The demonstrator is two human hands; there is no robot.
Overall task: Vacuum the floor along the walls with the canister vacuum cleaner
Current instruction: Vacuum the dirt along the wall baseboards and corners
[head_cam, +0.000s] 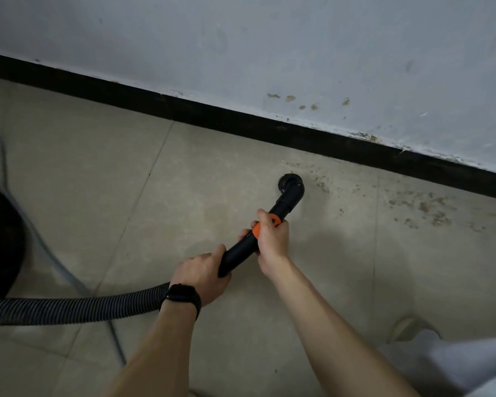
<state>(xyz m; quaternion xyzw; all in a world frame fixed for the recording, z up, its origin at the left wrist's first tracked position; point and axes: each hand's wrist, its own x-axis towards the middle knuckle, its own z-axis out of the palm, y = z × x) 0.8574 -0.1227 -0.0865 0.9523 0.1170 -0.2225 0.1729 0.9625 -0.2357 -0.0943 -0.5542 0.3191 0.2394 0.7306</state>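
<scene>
Our left grip is curled round the rear of a black rigid plastic vacuum wand, and our right grip is wrapped round its orange collar. Ahead of the right grip, the round black brush nozzle meets the beige floor tiles, near a black skirting board. Brown crumbs lie to the right. A grey ribbed hose runs behind the left grip.

Ribbed hose, smooth matt black plastic wand, matt floor tiles, scuffed painted wall.
</scene>
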